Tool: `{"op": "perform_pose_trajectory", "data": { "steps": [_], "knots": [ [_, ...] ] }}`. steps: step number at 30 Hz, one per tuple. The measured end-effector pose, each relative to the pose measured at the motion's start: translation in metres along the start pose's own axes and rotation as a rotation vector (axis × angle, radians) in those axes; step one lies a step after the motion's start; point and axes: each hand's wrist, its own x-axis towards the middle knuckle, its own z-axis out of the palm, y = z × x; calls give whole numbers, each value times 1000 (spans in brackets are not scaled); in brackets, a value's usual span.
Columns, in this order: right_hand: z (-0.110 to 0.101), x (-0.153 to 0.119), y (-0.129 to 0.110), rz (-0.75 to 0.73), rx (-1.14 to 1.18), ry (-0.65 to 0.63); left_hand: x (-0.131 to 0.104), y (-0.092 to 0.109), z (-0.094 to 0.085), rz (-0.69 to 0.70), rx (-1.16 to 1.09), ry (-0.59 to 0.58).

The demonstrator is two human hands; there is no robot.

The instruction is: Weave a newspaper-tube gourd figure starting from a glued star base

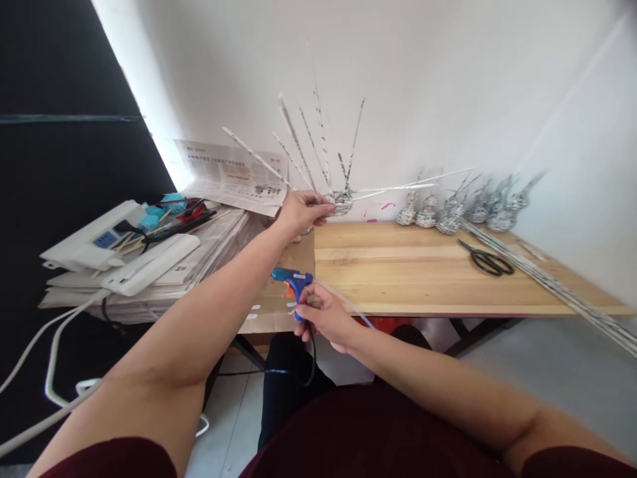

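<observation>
My left hand (304, 211) is stretched out over the back of the table, its fingers closed on a small woven piece of rolled newspaper (342, 203). Long paper sticks fan up and out sideways from that piece. Lower and nearer to me, my right hand (321, 309) grips the handle of a blue glue gun (297, 279) with an orange trigger. Its nozzle points left, above a piece of cardboard (273, 318). A clear glue stick (365, 320) juts from the gun's back end, and a black cord hangs below the handle.
Black scissors (485, 259) lie on the wooden table (388, 279) beside a bundle of long paper rolls (557, 282). Several woven gourd shapes (450, 211) stand along the wall. To the left, stacked newspapers (199, 265) carry a power strip (149, 265) and tools.
</observation>
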Motion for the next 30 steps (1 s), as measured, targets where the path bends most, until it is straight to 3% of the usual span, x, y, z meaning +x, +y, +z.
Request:
{"op": "perform_pose_trajectory", "data": {
  "steps": [3, 8, 11, 14, 18, 21, 25, 30],
  "knots": [
    [-28, -43, -4, 38, 60, -22, -5, -3, 1, -20, -10, 6],
    [-105, -113, -23, 6, 54, 213, -6, -27, 8, -66, -46, 19],
    [-144, -148, -41, -64, 36, 355, 0, -49, 26, -117, -45, -18],
    [-162, -164, -56, -106, -33, 455, 6, -75, 55, -148, -54, -64],
    [-164, -147, -61, -194, -110, 530, 11, -114, 91, -169, 18, -131],
    [-166, -121, -57, -189, -56, 536, 12, -138, 106, -168, 83, -193],
    [-174, -93, -54, -127, -98, 576, 11, -155, 112, -167, 99, -253],
    [-180, -71, -54, -140, -274, 654, 9, -162, 114, -121, 25, -252]
  ]
}}
